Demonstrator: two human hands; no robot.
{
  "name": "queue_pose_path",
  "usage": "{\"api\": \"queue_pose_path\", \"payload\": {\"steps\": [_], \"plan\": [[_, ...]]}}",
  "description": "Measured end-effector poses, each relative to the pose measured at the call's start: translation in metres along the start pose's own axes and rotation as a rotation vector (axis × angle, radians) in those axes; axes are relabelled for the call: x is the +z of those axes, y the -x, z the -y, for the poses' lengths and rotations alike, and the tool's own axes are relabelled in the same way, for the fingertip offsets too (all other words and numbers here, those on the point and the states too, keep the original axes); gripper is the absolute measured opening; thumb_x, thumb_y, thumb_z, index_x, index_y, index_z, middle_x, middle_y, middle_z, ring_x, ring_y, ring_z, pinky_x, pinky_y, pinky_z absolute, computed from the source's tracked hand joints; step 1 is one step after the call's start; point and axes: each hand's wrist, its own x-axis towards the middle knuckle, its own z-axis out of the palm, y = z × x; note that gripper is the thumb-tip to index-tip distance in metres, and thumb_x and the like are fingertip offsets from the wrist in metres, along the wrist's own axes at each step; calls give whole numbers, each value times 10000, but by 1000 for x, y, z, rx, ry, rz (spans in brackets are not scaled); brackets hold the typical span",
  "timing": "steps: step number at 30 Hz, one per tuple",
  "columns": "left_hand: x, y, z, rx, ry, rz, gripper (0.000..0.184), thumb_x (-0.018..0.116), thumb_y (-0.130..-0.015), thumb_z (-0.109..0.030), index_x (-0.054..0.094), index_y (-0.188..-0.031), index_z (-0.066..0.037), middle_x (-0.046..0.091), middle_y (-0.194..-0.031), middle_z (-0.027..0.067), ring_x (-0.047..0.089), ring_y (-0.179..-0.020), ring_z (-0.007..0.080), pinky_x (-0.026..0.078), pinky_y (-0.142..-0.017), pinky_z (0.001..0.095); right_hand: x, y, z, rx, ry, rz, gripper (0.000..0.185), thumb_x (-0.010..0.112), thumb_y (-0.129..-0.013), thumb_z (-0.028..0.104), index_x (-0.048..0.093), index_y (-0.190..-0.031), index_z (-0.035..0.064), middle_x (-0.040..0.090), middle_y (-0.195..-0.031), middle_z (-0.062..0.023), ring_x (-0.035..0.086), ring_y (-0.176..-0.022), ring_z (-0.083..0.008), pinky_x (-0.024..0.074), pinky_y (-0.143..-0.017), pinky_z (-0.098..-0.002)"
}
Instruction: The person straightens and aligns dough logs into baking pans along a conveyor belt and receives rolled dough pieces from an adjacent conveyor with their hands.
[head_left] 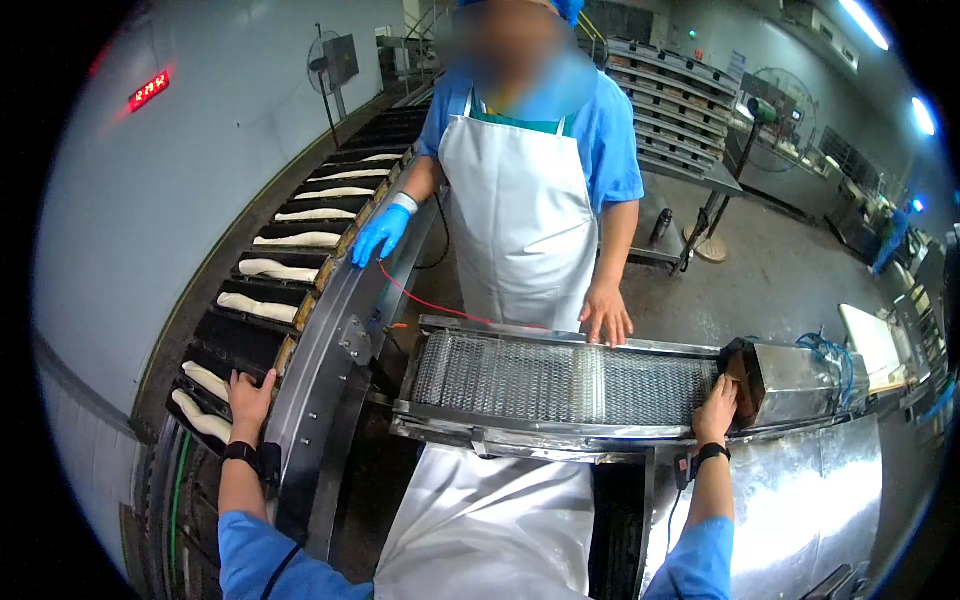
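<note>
My left hand (250, 397) rests at the edge of the dough pans, thumb and fingers apart, holding nothing that I can see. Beside it lie strips of white dough, one dough strip (203, 418) in the nearest dark pan and another (207, 381) just behind. My right hand (716, 408) lies at the right end of a metal mesh conveyor belt (500, 378), fingers extended toward a brown flap (745, 385) at the machine's opening. Its fingertips are partly hidden, and no object shows in it.
Across the mesh belt stands a co-worker in a white apron (520, 210), with a blue-gloved hand (382, 235) on the pan line's rail and a bare hand (606, 312) on the belt's far edge. More dough-filled pans (300, 240) stretch away. Stacked trays (670, 105) stand behind.
</note>
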Motion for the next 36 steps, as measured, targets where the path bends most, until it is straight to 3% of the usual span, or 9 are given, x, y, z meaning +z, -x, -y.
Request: {"api": "queue_pose_path", "payload": {"steps": [5,12,15,19,21,23,26,30,36], "plan": [[-4,-9,36,-418,113,251,1054,516,-809,-729,344,-1354,156,251,-1427,419,319,-1329,499,280,-1114,481,-9,-11,-9,-230,268,57,295,518,-857,96,573,-1146,98,551,-1207,-121,447,-1238,-294,388,-988,-439],[49,-5,148,-798,206,154,1102,515,-807,-738,216,-1448,106,205,-1455,410,283,-1354,491,300,-1103,474,-33,-9,-21,-145,351,9,121,582,-833,168,681,-874,111,594,-1003,-115,535,-1018,-293,448,-806,-405],[49,33,191,-695,846,247,1035,564,-834,-672,237,-1455,90,385,-1354,291,423,-1205,375,362,-1014,432,-50,-1,1,-234,179,121,174,700,-677,99,654,-842,67,614,-972,-173,561,-1014,-368,485,-852,-446],[-22,91,152,154,383,114,456,291,-1002,-27,337,-1455,-32,551,-1196,254,530,-1063,338,397,-978,377,-121,-15,60,-305,-452,323,424,810,-602,111,638,-963,-33,692,-821,-143,669,-727,-215,524,-667,-364],[-54,105,131,156,393,1,453,312,-986,-1,328,-1439,14,527,-1281,263,497,-1195,354,336,-1061,374,-155,-30,88,-397,-736,338,359,778,-647,103,629,-938,-44,663,-785,-78,628,-642,-176,514,-595,-322],[-85,109,117,63,312,32,475,442,-989,-118,336,-1419,53,519,-1310,247,480,-1239,341,339,-1063,376,-226,-7,144,-138,-1190,376,645,793,-708,224,487,-1208,-43,608,-1033,-125,627,-919,-229,537,-763,-330],[-131,83,61,-995,1307,-141,614,564,-950,-249,332,-1420,71,497,-1348,240,458,-1276,343,334,-1071,383,-288,10,200,-343,-1515,464,867,800,-747,376,333,-1369,-8,491,-1245,-189,550,-1144,-299,493,-964,-423],[-134,83,59,-814,934,-360,777,593,-928,-386,242,-1474,42,289,-1506,232,290,-1403,307,270,-1119,358,-359,86,307,-510,-1727,744,828,789,-746,226,351,-1408,-10,457,-1372,-189,501,-1235,-317,436,-1031,-466],[-142,81,49,-762,1411,-291,852,542,-938,-487,113,-1520,-35,141,-1569,174,158,-1455,283,148,-1171,386,-360,140,384,-1176,-1781,1596,1036,802,-590,73,258,-1461,-67,337,-1442,-346,353,-1341,-480,362,-1051,-544]]}}
